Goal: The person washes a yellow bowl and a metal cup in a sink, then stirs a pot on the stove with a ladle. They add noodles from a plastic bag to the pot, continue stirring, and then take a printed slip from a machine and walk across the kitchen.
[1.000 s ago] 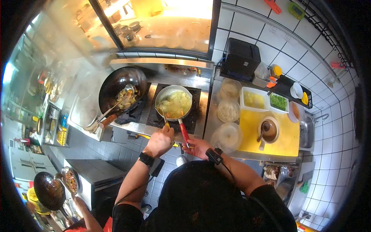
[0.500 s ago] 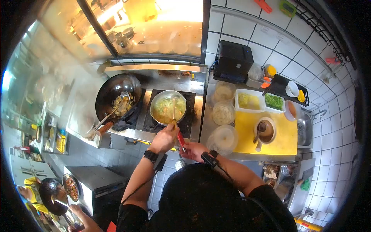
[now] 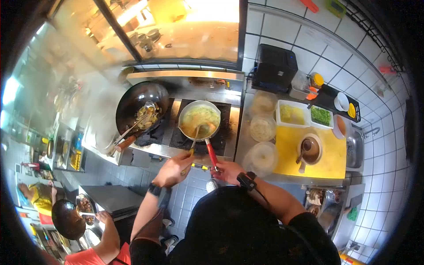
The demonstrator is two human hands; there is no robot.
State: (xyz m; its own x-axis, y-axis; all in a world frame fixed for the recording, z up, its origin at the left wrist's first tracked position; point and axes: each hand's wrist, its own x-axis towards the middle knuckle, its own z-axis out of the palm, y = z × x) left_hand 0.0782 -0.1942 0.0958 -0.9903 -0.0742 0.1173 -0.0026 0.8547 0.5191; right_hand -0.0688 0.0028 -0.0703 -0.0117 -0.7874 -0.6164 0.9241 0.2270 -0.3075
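A light metal pan with a red handle sits on the right burner, holding a yellow-green, soupy food. My right hand is wrapped round the end of that handle. My left hand is closed on a long wooden-handled spoon, which slants over the pan's near rim. Its working end dips into the food and is partly hidden there. Left of the pan, a black wok with a wooden handle holds sliced food and a metal ladle.
To the right, a yellow board bears a bowl of brown sauce. White tubs of yellow pieces and chopped greens stand behind, beside several clear containers. At lower left, a co-worker's arm works near another wok.
My left hand has moved left and nearer my body. The spoon's handle now leans left, with its end in the pan's near part. My right hand still holds the handle. The view has shifted slightly.
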